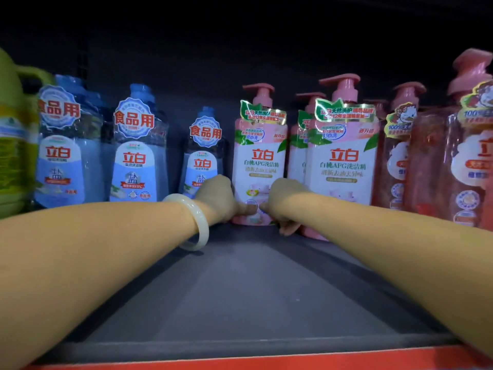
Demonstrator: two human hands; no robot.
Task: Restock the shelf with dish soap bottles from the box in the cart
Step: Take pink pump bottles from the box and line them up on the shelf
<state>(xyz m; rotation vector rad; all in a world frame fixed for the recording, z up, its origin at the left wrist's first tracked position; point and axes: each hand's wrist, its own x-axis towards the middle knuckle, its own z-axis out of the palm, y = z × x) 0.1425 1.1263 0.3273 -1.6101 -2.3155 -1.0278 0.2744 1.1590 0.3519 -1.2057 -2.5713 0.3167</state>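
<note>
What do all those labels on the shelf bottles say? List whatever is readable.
"立白" on the pink pump bottle that the left hand and right hand grip.
"白桃APG洗洁精" below it; the same on the pink bottle to its right.
"食品用" on round neck tags of the blue bottles.
"立白", "盐" on the blue labels.
"100%" on the red bottles.
Gold tags and fine print: too blurred to read.
</note>
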